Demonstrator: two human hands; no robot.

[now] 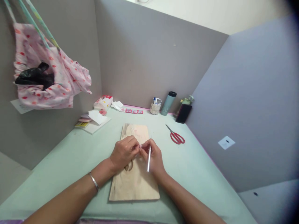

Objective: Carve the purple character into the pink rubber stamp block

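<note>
At the lower centre of the frame, the near half of a wooden board (134, 188) lies on the green-covered table (198, 189); a brown curved shape (128, 166) shows on it, partly under the left hand (125, 151). Mid-frame, that hand pinches a tiny pale piece (140, 146), too small to identify, against the fingertips of the right hand (153, 157), which also grasps a slim silver tool (149, 160). The work appears underway: the piece is between the fingers, not set down. How much is done or left cannot be told. Farther off, right of centre, red-handled scissors (177, 137) lie out of use; beyond them stand a tin (155, 107) and a tumbler (168, 104).
</note>
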